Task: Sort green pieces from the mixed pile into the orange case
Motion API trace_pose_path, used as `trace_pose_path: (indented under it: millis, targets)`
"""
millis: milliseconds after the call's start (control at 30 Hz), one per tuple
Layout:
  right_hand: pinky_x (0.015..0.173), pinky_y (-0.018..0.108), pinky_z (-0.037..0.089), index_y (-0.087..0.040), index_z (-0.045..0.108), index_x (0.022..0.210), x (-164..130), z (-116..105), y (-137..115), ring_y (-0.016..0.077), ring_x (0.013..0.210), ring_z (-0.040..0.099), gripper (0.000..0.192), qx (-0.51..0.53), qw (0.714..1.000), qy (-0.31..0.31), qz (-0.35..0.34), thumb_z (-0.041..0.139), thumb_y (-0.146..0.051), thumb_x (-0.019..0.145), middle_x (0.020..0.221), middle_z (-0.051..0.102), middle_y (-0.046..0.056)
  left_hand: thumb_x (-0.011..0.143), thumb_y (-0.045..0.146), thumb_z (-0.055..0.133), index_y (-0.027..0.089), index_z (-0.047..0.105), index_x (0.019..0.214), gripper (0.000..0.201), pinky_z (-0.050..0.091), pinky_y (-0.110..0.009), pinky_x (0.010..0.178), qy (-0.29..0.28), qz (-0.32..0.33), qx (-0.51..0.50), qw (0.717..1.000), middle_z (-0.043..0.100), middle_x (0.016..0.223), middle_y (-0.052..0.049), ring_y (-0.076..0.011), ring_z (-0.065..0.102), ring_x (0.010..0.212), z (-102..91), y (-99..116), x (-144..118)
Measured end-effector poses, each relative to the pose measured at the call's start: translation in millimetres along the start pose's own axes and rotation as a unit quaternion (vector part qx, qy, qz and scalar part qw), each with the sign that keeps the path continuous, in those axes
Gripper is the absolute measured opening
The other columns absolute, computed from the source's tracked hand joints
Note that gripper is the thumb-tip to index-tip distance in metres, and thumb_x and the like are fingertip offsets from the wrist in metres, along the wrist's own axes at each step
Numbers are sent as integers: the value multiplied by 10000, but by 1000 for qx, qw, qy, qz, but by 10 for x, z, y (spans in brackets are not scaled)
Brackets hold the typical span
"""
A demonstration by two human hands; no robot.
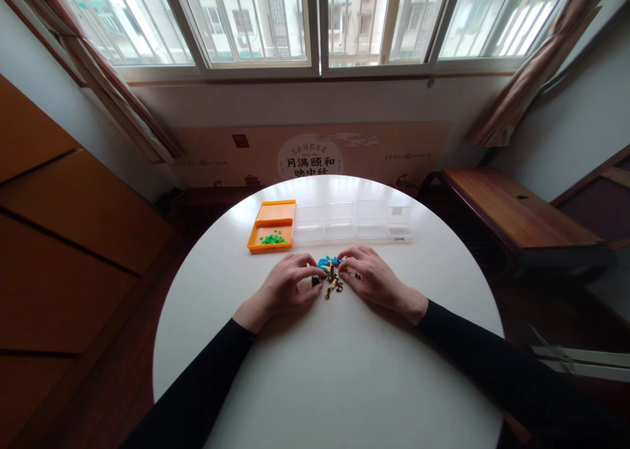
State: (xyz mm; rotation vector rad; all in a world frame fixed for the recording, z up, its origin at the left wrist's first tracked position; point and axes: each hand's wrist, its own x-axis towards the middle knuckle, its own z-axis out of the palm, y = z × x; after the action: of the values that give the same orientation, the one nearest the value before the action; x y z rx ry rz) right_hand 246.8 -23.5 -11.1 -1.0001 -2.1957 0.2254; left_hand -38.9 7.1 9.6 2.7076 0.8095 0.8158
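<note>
- Resting on the white round table (335, 370), both hands flank a small heap of tiny pieces (331, 279), so each can work it from its own side.
- The left hand (288, 286) lies palm down with fingers curled toward the heap's left edge; thumb and forefinger come close together at a dark piece, but whether they actually pinch it is too small to tell.
- The right hand (374, 278) mirrors it at the heap's right edge, fingertips bent in among the pieces; I cannot tell if it has hold of anything.
- The heap lies between the hands, blue pieces (327, 261) at its far side, brown and yellowish ones nearer.
- Just beyond, within easy reach, the orange tray (275, 214) holds only green pieces (272, 239), suggesting one colour to a container.
- To its right a clear compartment box (357, 220) lies open, its cells seemingly unfilled.
</note>
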Motion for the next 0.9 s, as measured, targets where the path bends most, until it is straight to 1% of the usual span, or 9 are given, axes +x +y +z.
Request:
trace_pose_path:
  millis: [133, 233, 333, 467, 733, 900]
  targets:
    - [1091, 488, 514, -252, 724, 1063, 6, 7, -6, 272, 1159, 700, 70, 11, 1000, 3, 12, 678, -217, 1104, 1248, 775, 78, 980, 291, 771, 300, 838, 1125, 159, 575, -376, 903, 9, 10, 5, 1000, 759, 1057, -54, -209, 736, 945, 4, 3, 9]
    - [1109, 493, 511, -253, 712, 1105, 16, 9, -43, 269, 1170, 696, 71, 34, 999, 14, 21, 649, -231, 1127, 1255, 769, 82, 989, 286, 766, 295, 834, 1115, 144, 564, -367, 868, 37, 14, 16, 999, 763, 1019, -47, -203, 735, 920, 29, 8, 13]
    - [1118, 502, 517, -254, 707, 1133, 21, 14, -75, 271, 1189, 694, 89, 61, 998, 8, 26, 619, -241, 1142, 1257, 759, 91, 998, 297, 783, 296, 835, 1111, 124, 553, -358, 832, 73, 21, 29, 997, 765, 985, -37, -188, 731, 876, 72, 25, 22]
    - [1139, 505, 519, -255, 693, 1145, 17, 32, -75, 269, 1208, 689, 91, 87, 996, 0, 36, 602, -256, 1150, 1263, 739, 90, 994, 328, 821, 299, 839, 1071, 83, 560, -355, 837, 110, 24, 46, 993, 776, 963, -24, -171, 734, 843, 128, 73, 54]
    - [1129, 482, 540, -255, 682, 1093, 30, 12, -131, 257, 1189, 690, 125, 119, 992, -13, 33, 579, -268, 1162, 1235, 738, 89, 1036, 340, 794, 302, 829, 1072, 64, 548, -349, 838, 131, 46, 55, 989, 802, 942, -10, -162, 747, 825, 164, 164, 116]
    - [1128, 487, 537, -248, 686, 1098, 39, 4, -147, 258, 1189, 683, 117, 125, 991, -23, 36, 584, -254, 1156, 1231, 734, 89, 1037, 302, 797, 289, 826, 1008, 43, 526, -333, 821, 139, 64, 51, 987, 801, 921, -1, -145, 738, 805, 178, 165, 125]
